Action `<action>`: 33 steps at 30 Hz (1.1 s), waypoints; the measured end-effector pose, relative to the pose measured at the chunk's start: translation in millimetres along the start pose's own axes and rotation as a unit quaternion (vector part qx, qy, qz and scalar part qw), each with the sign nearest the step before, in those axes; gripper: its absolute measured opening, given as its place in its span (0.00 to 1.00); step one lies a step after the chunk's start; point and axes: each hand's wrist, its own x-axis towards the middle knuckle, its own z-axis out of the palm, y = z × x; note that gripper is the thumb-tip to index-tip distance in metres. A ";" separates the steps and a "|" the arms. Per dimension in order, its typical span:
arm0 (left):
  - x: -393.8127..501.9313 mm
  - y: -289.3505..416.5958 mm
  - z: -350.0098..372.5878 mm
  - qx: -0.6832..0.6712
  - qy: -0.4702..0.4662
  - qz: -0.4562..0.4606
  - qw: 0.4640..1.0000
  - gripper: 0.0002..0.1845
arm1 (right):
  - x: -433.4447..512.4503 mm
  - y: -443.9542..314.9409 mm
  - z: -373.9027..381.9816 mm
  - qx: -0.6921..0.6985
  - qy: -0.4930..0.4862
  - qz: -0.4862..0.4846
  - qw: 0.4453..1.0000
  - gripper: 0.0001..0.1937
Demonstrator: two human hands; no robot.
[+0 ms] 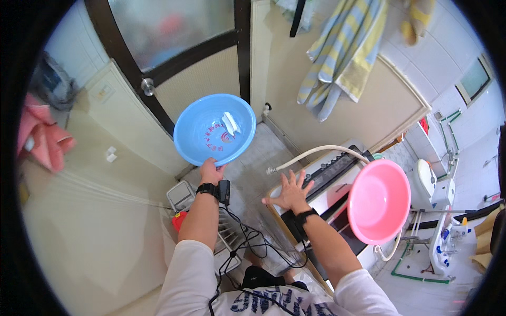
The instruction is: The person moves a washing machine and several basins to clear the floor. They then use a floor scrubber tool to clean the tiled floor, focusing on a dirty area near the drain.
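Observation:
My left hand [212,172] grips the near rim of a blue plastic basin [193,130]. Inside the basin lies a small white object [229,123], too unclear to name. With fingers spread, my right hand [291,192] is over the front corner of a washing machine [328,189]; whether it touches the top cannot be told. A pink plastic basin [379,201] sits on the machine, to the right of that hand. From behind the basin a pale hose [312,151] curves out to the left, past the machine's edge.
Ahead stands a dark-framed door [197,71] with a round knob [148,86]. Striped towels [348,55] hang at the upper right, a pink cloth [43,138] at the left. Black cables [253,237] run between my arms, above a white rack [225,233]. A toilet [425,177] and washbasin [440,245] are at right.

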 end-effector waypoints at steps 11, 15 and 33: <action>-243.6 218.7 93.3 -0.059 -0.033 -0.112 0.991 0.25 | -60.6 -35.9 -66.7 0.474 0.136 -0.183 0.851 0.51; -328.9 246.5 144.7 0.011 -0.026 -0.102 0.994 0.28 | -130.6 -18.3 -116.4 0.586 0.064 -0.190 0.785 0.53; -428.3 186.9 286.2 0.153 -0.263 -0.209 0.929 0.28 | -309.7 221.4 -187.3 0.738 0.178 -0.073 0.646 0.38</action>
